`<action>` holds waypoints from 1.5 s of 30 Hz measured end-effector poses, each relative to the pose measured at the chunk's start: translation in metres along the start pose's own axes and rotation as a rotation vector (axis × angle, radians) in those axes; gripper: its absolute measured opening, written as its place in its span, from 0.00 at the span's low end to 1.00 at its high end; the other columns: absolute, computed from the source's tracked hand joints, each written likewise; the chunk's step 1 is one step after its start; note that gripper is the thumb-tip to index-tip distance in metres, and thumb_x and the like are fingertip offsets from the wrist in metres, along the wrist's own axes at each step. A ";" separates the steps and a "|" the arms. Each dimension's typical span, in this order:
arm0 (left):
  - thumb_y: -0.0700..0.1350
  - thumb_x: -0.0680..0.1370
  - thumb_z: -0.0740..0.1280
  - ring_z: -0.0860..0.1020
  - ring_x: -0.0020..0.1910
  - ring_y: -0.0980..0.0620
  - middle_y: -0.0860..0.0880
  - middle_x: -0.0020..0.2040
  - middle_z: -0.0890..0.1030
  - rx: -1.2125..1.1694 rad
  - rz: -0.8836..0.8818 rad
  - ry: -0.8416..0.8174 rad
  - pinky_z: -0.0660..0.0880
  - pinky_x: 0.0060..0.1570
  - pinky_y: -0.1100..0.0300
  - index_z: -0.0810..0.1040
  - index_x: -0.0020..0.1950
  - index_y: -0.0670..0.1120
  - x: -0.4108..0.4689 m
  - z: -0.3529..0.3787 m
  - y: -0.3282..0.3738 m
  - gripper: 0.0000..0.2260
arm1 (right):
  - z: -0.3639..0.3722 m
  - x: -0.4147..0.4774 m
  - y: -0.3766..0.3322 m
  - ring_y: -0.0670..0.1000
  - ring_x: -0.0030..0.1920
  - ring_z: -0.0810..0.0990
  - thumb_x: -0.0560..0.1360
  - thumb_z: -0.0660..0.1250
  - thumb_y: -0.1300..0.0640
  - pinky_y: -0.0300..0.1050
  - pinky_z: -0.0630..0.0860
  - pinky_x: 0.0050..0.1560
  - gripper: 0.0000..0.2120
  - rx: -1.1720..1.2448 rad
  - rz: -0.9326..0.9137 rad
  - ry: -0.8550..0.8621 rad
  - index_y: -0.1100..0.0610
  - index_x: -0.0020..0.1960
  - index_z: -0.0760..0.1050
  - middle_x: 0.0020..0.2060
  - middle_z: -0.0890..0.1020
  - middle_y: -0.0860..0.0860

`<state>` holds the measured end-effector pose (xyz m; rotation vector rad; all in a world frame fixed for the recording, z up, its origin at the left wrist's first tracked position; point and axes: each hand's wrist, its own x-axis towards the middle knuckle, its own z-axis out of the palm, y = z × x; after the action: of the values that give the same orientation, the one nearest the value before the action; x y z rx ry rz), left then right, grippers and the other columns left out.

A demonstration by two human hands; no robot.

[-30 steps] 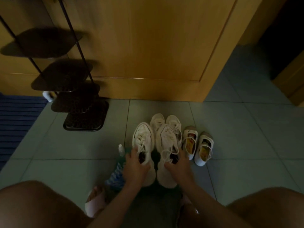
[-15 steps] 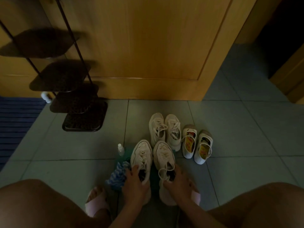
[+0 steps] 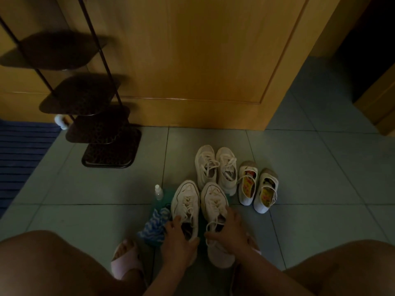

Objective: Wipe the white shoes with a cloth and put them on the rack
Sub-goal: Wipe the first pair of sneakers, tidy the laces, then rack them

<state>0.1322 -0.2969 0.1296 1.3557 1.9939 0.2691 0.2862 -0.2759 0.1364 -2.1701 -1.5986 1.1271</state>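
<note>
I am watching left hand (image 3: 179, 242) and right hand (image 3: 232, 233) each curling round one collar of two white lace-up canvas sneakers (image 3: 185, 200) on the floor (image 3: 85, 210) | toes pointing far, heels near | blue-white patterned cloth (image 3: 154, 227) lying just left, left hand nearer | dark tiered rack (image 3: 96, 124) standing far left

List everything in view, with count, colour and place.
white lace-up canvas sneakers: two, white, centre floor, on green mat
green mat: one, green, under those sneakers
white mesh trainers: two, white, behind the sneakers
white strap shoes with yellow insoles: two, white, right of trainers
blue-and-white patterned cloth: one, left of sneakers
small clear bottle: one, clear, upright beside mat
dark tiered metal rack: one, dark, far left
wooden door: one, tan, behind
blue striped rug: one, blue, left edge
pink slippers: two, pink, on feet
left hand: one, grips left sneaker
right hand: one, grips right sneaker
</note>
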 end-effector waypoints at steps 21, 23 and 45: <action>0.46 0.73 0.70 0.69 0.66 0.47 0.45 0.67 0.70 0.035 0.016 -0.144 0.65 0.63 0.61 0.64 0.73 0.47 0.067 -0.035 -0.079 0.30 | 0.060 0.108 -0.151 0.56 0.67 0.69 0.74 0.69 0.55 0.43 0.65 0.65 0.27 -0.136 -0.374 -0.303 0.59 0.71 0.67 0.67 0.73 0.56; 0.48 0.74 0.68 0.67 0.67 0.47 0.46 0.68 0.68 0.106 0.023 -0.139 0.63 0.63 0.62 0.58 0.75 0.50 0.071 -0.030 -0.086 0.32 | 0.071 0.115 -0.155 0.56 0.67 0.70 0.74 0.69 0.59 0.45 0.66 0.66 0.26 -0.101 -0.375 -0.329 0.60 0.69 0.68 0.67 0.73 0.57; 0.55 0.77 0.63 0.79 0.44 0.42 0.37 0.43 0.79 -0.875 -0.253 0.228 0.76 0.49 0.47 0.77 0.49 0.37 0.116 -0.072 -0.047 0.20 | 0.009 0.121 -0.168 0.51 0.46 0.80 0.81 0.55 0.54 0.40 0.76 0.49 0.15 0.532 -0.443 -0.216 0.64 0.51 0.75 0.44 0.81 0.53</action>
<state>0.0268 -0.2007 0.1082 0.5258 1.8333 1.0630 0.1726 -0.1063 0.1738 -1.3226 -1.5245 1.4572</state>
